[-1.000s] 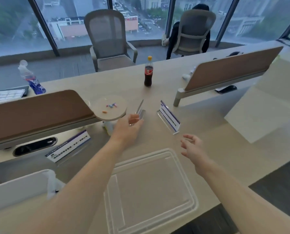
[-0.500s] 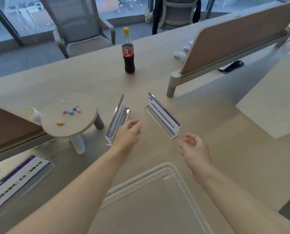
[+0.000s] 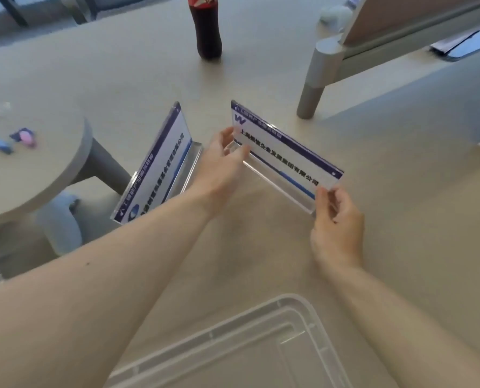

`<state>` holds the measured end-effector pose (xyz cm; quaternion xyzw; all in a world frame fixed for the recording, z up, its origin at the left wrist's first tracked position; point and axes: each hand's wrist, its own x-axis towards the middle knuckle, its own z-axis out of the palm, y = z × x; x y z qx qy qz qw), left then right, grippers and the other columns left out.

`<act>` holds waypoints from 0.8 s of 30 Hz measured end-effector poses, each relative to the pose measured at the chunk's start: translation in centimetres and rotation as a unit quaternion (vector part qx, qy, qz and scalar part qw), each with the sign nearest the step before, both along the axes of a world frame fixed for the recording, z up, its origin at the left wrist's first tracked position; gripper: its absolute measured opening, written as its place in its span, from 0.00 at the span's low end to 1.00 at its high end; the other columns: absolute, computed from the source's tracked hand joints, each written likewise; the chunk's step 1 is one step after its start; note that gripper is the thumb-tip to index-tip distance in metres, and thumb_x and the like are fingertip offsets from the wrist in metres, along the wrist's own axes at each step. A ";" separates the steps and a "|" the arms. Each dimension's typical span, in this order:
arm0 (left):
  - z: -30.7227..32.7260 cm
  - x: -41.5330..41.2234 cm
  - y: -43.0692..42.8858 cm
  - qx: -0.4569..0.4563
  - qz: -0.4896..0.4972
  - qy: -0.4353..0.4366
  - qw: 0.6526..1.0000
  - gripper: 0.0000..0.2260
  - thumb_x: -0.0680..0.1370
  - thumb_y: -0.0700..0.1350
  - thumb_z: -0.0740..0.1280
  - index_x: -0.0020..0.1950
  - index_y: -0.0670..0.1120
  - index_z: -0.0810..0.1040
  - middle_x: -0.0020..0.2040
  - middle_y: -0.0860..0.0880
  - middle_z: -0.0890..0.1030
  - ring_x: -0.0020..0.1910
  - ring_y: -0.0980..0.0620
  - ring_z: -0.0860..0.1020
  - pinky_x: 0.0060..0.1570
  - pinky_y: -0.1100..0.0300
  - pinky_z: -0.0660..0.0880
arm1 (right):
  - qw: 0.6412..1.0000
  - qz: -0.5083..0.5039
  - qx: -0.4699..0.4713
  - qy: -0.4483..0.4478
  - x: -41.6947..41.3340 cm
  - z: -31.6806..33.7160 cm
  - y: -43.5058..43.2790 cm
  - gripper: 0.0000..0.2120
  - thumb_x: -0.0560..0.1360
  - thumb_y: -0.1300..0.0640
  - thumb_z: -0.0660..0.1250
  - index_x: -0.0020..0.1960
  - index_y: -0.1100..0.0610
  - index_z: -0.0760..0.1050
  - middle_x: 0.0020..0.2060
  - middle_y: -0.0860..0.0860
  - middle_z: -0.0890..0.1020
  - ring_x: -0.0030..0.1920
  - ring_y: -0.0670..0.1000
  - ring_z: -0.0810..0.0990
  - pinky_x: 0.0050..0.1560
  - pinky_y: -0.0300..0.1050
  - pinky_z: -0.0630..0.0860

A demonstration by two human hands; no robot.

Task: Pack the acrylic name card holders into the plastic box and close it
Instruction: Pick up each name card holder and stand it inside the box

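Observation:
An acrylic name card holder point(image 3: 285, 152) with a white and blue card stands on the table in the middle of the view. My left hand point(image 3: 219, 166) grips its left end, thumb in front and fingers behind. My right hand point(image 3: 335, 219) pinches its right end. A second name card holder point(image 3: 160, 166) stands free just left of my left hand. The clear plastic box piece point(image 3: 261, 345) lies flat near the bottom edge, below both forearms.
A dark cola bottle point(image 3: 206, 26) stands behind the holders. A round grey stand point(image 3: 31, 161) with small coloured pieces is at the left. A desk divider on a grey leg point(image 3: 315, 77) rises at the upper right, with a phone point(image 3: 465, 46) beyond it.
My view has come closer and lower. My left hand moved right from the left holder to the right holder's left end, and my right hand moved up and took hold of its right end.

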<state>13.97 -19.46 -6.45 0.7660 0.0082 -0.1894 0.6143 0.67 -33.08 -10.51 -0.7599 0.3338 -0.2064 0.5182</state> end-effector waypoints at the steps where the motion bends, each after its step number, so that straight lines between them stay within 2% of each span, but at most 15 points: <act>1: -0.3 0.4 -0.5 -0.004 0.004 -0.014 1.000 0.25 0.83 0.46 0.67 0.79 0.50 0.67 0.74 0.54 0.74 0.71 0.57 0.72 0.65 0.63 0.71 | 1.000 0.007 -0.019 -0.004 0.4 -0.3 -0.5 0.14 0.83 0.51 0.60 0.44 0.60 0.73 0.35 0.52 0.79 0.35 0.48 0.74 0.41 0.49 0.73; 5: -2.2 0.4 -1.0 0.042 0.046 -0.076 0.995 0.28 0.81 0.49 0.70 0.80 0.56 0.64 0.76 0.54 0.71 0.73 0.53 0.70 0.73 0.50 0.69 | 0.996 0.011 -0.089 -0.015 1.5 -1.1 -1.8 0.11 0.84 0.55 0.57 0.47 0.59 0.72 0.39 0.55 0.81 0.39 0.53 0.77 0.42 0.49 0.74; 8: -2.9 0.3 -0.9 0.029 0.047 -0.098 0.994 0.31 0.80 0.47 0.71 0.80 0.57 0.63 0.80 0.55 0.67 0.77 0.56 0.64 0.72 0.54 0.64 | 0.992 0.001 -0.123 -0.014 1.8 -1.7 -1.9 0.11 0.84 0.56 0.56 0.46 0.59 0.71 0.35 0.51 0.77 0.36 0.50 0.73 0.37 0.41 0.68; 10: -2.8 0.4 -0.7 0.005 0.053 -0.106 0.993 0.27 0.80 0.45 0.72 0.77 0.54 0.68 0.76 0.54 0.72 0.74 0.58 0.69 0.70 0.62 0.68 | 0.991 0.001 -0.129 -0.018 1.8 -1.9 -1.9 0.11 0.84 0.57 0.56 0.46 0.59 0.71 0.35 0.50 0.75 0.36 0.49 0.72 0.35 0.35 0.66; 11: -2.8 0.4 -0.4 -0.005 0.063 -0.108 0.992 0.25 0.79 0.45 0.73 0.74 0.53 0.71 0.72 0.54 0.76 0.72 0.58 0.72 0.68 0.63 0.71 | 0.992 0.000 -0.128 -0.020 1.8 -1.9 -1.8 0.11 0.84 0.57 0.55 0.46 0.58 0.70 0.35 0.49 0.76 0.36 0.48 0.72 0.35 0.36 0.66; 13: -2.6 0.3 0.2 -0.011 0.056 -0.107 0.993 0.19 0.79 0.47 0.73 0.68 0.52 0.73 0.66 0.54 0.81 0.66 0.56 0.78 0.63 0.60 0.77 | 0.992 -0.004 -0.127 -0.019 1.7 -2.0 -1.9 0.10 0.84 0.56 0.55 0.46 0.57 0.70 0.34 0.45 0.74 0.34 0.45 0.72 0.35 0.35 0.66; 15: -2.7 -0.3 0.7 -0.003 0.010 -0.108 0.994 0.14 0.80 0.46 0.72 0.63 0.51 0.73 0.61 0.54 0.83 0.61 0.56 0.82 0.57 0.60 0.79 | 0.992 -0.011 -0.122 -0.018 1.7 -2.0 -1.9 0.10 0.84 0.56 0.55 0.46 0.56 0.69 0.33 0.43 0.73 0.33 0.38 0.72 0.35 0.30 0.66; 16: -2.7 -0.7 1.0 0.001 0.002 -0.113 0.994 0.11 0.81 0.45 0.71 0.61 0.51 0.74 0.59 0.54 0.84 0.60 0.56 0.83 0.57 0.60 0.80 | 0.993 -0.013 -0.115 -0.017 1.7 -2.0 -1.9 0.10 0.84 0.55 0.55 0.46 0.55 0.69 0.33 0.42 0.73 0.34 0.36 0.72 0.36 0.27 0.66; 19: -2.7 -2.7 2.4 0.016 0.030 -0.140 0.990 0.06 0.81 0.47 0.70 0.57 0.52 0.77 0.55 0.54 0.85 0.58 0.53 0.83 0.61 0.54 0.80 | 0.996 -0.010 -0.086 -0.014 1.7 -1.7 -2.1 0.10 0.84 0.53 0.56 0.48 0.56 0.71 0.35 0.42 0.74 0.35 0.41 0.72 0.37 0.26 0.66; 20: -2.5 -3.8 2.8 0.026 0.036 -0.148 0.988 0.05 0.82 0.47 0.70 0.56 0.52 0.78 0.54 0.55 0.86 0.57 0.54 0.83 0.59 0.56 0.79 | 0.997 -0.007 -0.074 -0.013 1.6 -1.5 -2.2 0.10 0.84 0.52 0.56 0.49 0.56 0.72 0.36 0.42 0.75 0.35 0.42 0.71 0.38 0.26 0.67; 22: -1.7 -6.1 3.9 0.046 0.039 -0.157 0.986 0.03 0.83 0.48 0.68 0.55 0.50 0.80 0.51 0.56 0.86 0.55 0.57 0.83 0.56 0.60 0.79 | 0.998 0.008 -0.055 -0.014 0.8 -0.8 -2.1 0.09 0.84 0.52 0.57 0.49 0.55 0.72 0.38 0.42 0.76 0.36 0.40 0.73 0.38 0.24 0.67; 24: -0.3 -8.1 5.1 0.056 0.038 -0.163 0.984 0.05 0.83 0.50 0.68 0.54 0.49 0.81 0.50 0.56 0.86 0.54 0.58 0.83 0.55 0.58 0.80 | 0.998 0.032 -0.044 -0.020 -0.8 0.2 -1.5 0.08 0.84 0.53 0.58 0.50 0.55 0.73 0.38 0.42 0.76 0.35 0.33 0.75 0.39 0.23 0.68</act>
